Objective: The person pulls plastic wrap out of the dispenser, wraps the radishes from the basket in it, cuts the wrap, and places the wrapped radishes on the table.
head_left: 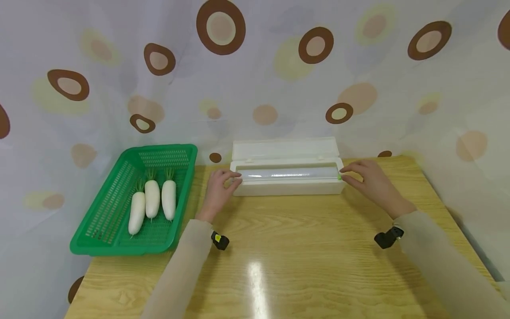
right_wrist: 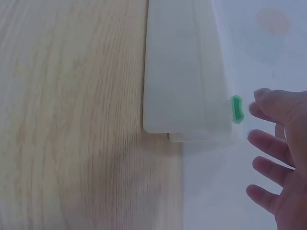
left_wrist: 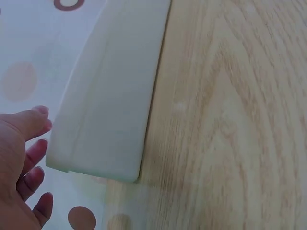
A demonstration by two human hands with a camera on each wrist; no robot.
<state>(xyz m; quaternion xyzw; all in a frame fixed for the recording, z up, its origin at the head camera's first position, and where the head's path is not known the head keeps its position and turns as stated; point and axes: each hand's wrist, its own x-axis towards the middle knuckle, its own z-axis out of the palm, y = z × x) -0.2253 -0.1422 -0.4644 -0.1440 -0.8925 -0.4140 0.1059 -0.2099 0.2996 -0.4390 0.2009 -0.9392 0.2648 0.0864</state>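
Observation:
A long white plastic-wrap dispenser box [head_left: 287, 189] lies near the back of the table with its lid [head_left: 284, 149] raised. Inside it rests a shiny roll of clear plastic wrap [head_left: 291, 173]. My left hand [head_left: 218, 188] is at the box's left end, thumb and forefinger by the corner. At the right end is my right hand [head_left: 368, 181], its fingertips close to a small green slider [right_wrist: 237, 109] on the box's edge. The right wrist view shows a gap between those fingertips and the slider. Neither hand visibly grips anything.
On the left of the wooden table [head_left: 287, 252] stands a green plastic basket [head_left: 77, 241]. Three white radishes [head_left: 169, 199] with trimmed green stems lie in it. A patterned curtain [head_left: 255, 79] hangs directly behind the table.

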